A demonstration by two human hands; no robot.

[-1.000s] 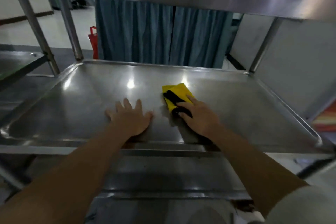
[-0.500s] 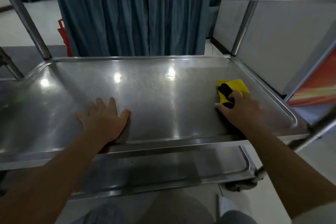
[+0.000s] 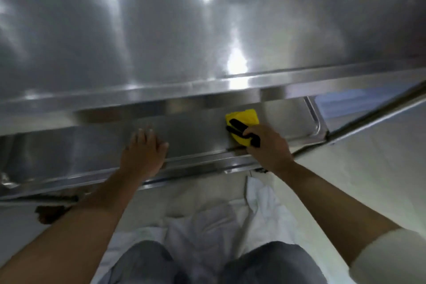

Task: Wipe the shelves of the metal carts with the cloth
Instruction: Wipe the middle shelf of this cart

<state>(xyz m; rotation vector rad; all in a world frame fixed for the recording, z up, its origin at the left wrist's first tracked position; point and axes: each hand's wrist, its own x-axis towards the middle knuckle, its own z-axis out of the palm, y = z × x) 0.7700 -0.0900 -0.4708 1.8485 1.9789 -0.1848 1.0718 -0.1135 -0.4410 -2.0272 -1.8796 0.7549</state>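
Now, from the head camera, the view looks down past the edge of a big top shelf [image 3: 161, 30] that fills the upper part of the picture, shiny with light spots. Under it is the shelf [image 3: 196, 127] being wiped, and only a strip of it shows.

On that strip the right hand [image 3: 267, 145] presses the cloth [image 3: 244, 120] down near the right end, close to the front rim [image 3: 207, 159]. The cloth is yellow with black bands across it. The fingers curl over the back part of the cloth and hold it, so the hand is closed on the cloth. The front of the cloth sticks out flat on the metal.

The left hand [image 3: 144, 152] lies flat on the same shelf, more to the left, fingers straight and a bit spread. It holds nothing and seems to lean there for support.

Down below I can see the person's knees in grey trousers, a white garment [image 3: 260, 193], and a pale floor [image 3: 368, 168].

I think the step is wiping this shelf, with the cloth now at the front right part. Most of the shelf is hidden under the top one, so I cannot tell how much is done. Next, the cloth should slide along the front strip toward the left hand, pressed flat, and the left hand will need to lift out of the way.
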